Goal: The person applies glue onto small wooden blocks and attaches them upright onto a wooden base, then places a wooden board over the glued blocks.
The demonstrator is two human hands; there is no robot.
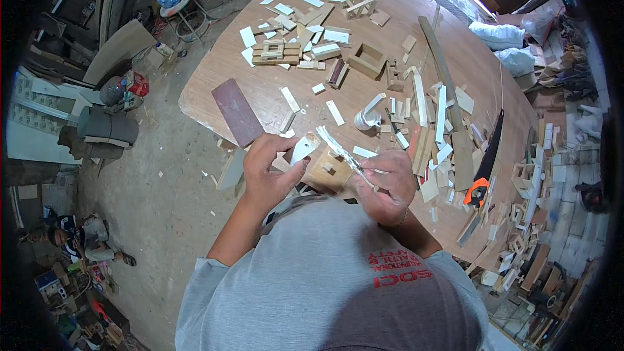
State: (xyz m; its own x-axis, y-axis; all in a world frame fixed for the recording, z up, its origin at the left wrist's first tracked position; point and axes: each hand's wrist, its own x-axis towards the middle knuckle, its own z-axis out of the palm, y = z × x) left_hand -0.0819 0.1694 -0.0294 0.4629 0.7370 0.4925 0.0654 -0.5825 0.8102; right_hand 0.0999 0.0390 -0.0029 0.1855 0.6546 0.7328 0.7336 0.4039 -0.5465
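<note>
My left hand (268,166) pinches a small white piece (303,149) with a rounded end and a dark hole. In my right hand (390,185) is a thin stick (339,148) thickly smeared with white paste, its coated end close to the white piece. Whether the two touch, I cannot tell. Under both, near my body, lies a light wooden block (322,172) with a small square peg on top. A white tub (367,120), paste on its rim, stands a little beyond my right hand.
Several wood offcuts and small wooden boxes (367,60) cover the far part of the table (201,88). A brown sanding sheet (237,112) lies left. To the right are long strips (442,65) and a handsaw (487,162) with an orange handle. A person (81,237) sits lower left.
</note>
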